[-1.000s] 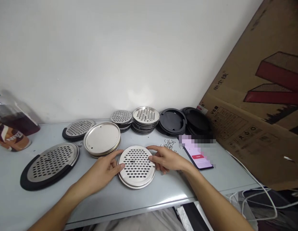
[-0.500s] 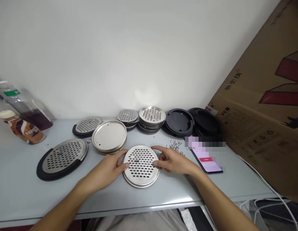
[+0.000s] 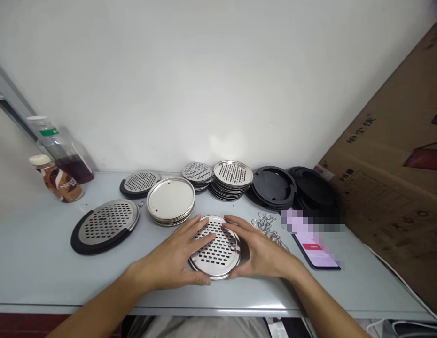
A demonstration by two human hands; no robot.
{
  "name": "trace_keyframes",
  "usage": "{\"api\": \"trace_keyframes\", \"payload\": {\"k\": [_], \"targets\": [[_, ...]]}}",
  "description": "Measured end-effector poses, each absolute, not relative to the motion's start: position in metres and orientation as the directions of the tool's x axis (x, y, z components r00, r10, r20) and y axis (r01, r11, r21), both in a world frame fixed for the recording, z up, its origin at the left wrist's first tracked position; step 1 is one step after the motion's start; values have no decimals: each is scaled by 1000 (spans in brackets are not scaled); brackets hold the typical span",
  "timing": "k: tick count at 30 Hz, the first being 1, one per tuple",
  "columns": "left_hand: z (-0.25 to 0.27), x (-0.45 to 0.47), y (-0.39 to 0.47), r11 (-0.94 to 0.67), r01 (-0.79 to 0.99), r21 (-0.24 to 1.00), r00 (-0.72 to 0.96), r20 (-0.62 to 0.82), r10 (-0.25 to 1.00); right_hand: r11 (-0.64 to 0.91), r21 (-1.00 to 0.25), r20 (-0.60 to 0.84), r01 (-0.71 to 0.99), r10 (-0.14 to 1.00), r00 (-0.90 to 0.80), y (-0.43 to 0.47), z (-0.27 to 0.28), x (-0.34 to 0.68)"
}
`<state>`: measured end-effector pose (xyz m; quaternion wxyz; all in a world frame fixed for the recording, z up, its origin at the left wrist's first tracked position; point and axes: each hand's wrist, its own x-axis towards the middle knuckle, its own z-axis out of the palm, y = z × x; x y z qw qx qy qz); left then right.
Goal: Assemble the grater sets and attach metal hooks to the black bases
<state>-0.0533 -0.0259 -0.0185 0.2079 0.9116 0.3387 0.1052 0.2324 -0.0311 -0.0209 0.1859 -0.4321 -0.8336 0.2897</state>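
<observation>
A round metal plate with rows of slots (image 3: 215, 252) lies on the table in front of me. My left hand (image 3: 178, 253) curves round its left side, fingers over the slotted face and thumb at the near rim. On the opposite side my right hand (image 3: 259, 249) grips the plate, fingertips at the far rim, thumb at the near one. Beyond it stands a stack of plain metal discs (image 3: 171, 199). Small metal clips (image 3: 266, 223) are heaped beside my right hand, partly hidden by it.
Slotted discs with black rims (image 3: 105, 225) lie left. Along the wall stand stacked slotted plates (image 3: 233, 173) and black round trays (image 3: 273, 185). A phone (image 3: 319, 249) lies right, near a large carton (image 3: 391, 188). Two bottles, one brown-labelled (image 3: 59, 180), stand far left.
Both hands have shifted from pinching the plate's sides to wrapping round it, with thumbs now at the near rim. The camera view has turned slightly left.
</observation>
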Motion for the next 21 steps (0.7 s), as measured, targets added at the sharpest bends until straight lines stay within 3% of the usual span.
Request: {"api": "trace_keyframes", "payload": {"k": [21], "targets": [[-20,-47,-25,-627,640,445,728,-90,680,422,-636,-9,647,833,-553,-28,-30,234]]}}
